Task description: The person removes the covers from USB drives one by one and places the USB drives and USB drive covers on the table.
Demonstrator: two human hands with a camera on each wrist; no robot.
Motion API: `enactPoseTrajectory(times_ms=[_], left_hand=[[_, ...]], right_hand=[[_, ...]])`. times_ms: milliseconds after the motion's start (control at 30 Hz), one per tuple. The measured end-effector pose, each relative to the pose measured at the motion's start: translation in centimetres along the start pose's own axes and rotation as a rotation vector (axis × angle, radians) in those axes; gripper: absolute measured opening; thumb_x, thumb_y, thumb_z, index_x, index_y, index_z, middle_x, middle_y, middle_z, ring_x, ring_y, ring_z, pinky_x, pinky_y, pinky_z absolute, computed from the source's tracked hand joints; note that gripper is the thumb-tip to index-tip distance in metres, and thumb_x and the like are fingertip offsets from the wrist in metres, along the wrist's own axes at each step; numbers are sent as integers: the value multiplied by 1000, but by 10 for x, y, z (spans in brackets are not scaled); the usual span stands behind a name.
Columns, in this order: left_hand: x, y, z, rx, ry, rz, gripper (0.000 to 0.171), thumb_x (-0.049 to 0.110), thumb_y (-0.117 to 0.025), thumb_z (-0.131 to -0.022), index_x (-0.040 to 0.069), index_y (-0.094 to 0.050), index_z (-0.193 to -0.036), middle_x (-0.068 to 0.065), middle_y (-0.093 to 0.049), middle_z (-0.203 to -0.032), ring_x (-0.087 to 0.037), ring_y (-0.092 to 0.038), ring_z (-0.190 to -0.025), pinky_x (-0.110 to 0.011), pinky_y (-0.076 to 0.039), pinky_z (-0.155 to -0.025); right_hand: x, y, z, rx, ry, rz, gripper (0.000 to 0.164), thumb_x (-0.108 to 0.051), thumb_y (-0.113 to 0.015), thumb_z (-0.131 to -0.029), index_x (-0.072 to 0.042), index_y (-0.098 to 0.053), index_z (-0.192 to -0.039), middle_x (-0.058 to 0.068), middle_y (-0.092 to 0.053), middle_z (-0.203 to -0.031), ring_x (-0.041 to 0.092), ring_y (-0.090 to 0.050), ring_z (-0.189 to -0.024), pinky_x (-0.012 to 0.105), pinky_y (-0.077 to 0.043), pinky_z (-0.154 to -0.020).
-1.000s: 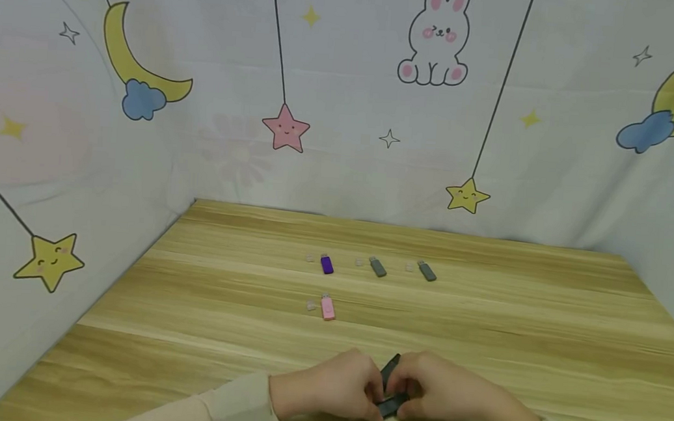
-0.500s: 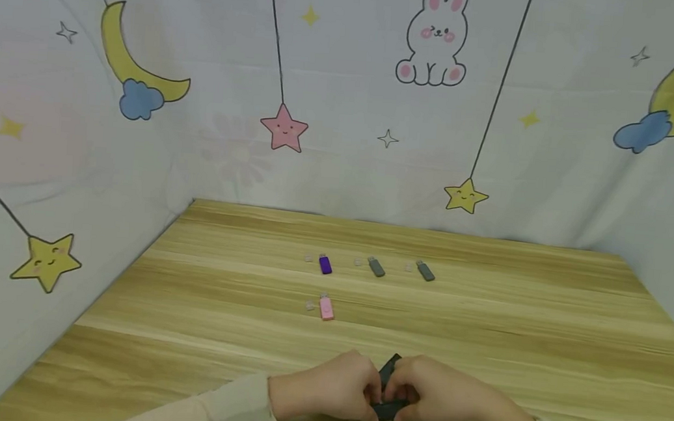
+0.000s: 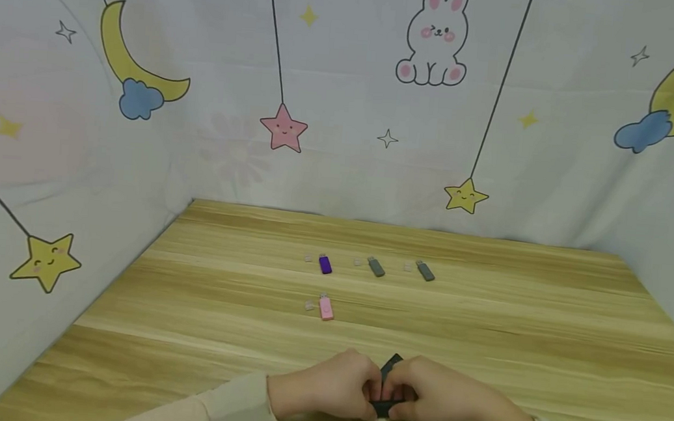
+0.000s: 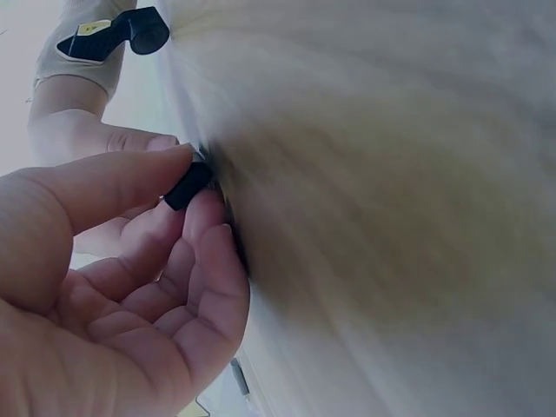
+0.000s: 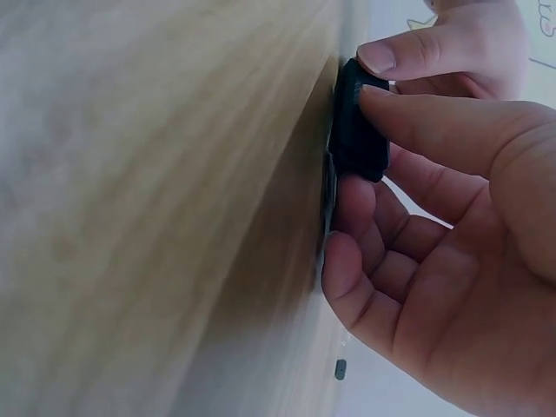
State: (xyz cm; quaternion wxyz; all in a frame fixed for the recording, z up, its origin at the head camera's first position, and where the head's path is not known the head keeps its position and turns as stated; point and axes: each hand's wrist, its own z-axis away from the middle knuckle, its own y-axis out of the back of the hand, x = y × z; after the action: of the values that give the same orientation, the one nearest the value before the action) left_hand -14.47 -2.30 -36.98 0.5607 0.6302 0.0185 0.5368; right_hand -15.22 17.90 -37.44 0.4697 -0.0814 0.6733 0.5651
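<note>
both hands pinch a small black piece at the near bench edge
left hand (image 3: 330, 386) and right hand (image 3: 441, 394) fingers curl round the black piece (image 3: 386, 406), low on the bench (image 3: 481, 325); pink usb stick (image 3: 326, 307) lies beyond.

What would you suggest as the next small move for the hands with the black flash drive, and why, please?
Probably pull the cap off and set drive and cap down beside the pink flash drive. Both the left hand and right hand pinch the black flash drive near the table edge, while the four drives lying beyond each have a small clear cap beside them.
</note>
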Motion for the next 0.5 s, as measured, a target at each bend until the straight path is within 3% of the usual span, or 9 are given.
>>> enactPoseTrajectory(times_ms=[500], left_hand=[[-6, 6, 4, 64, 17, 138, 11, 4, -74, -76, 10, -65, -75, 11, -52, -60, 1, -46, -52, -15, -42, -50]], right_hand=[[-1, 1, -2, 57, 29, -36, 10, -16, -66, -92, -12, -68, -101, -9, -64, -97, -2, -54, -84, 20, -51, -73]])
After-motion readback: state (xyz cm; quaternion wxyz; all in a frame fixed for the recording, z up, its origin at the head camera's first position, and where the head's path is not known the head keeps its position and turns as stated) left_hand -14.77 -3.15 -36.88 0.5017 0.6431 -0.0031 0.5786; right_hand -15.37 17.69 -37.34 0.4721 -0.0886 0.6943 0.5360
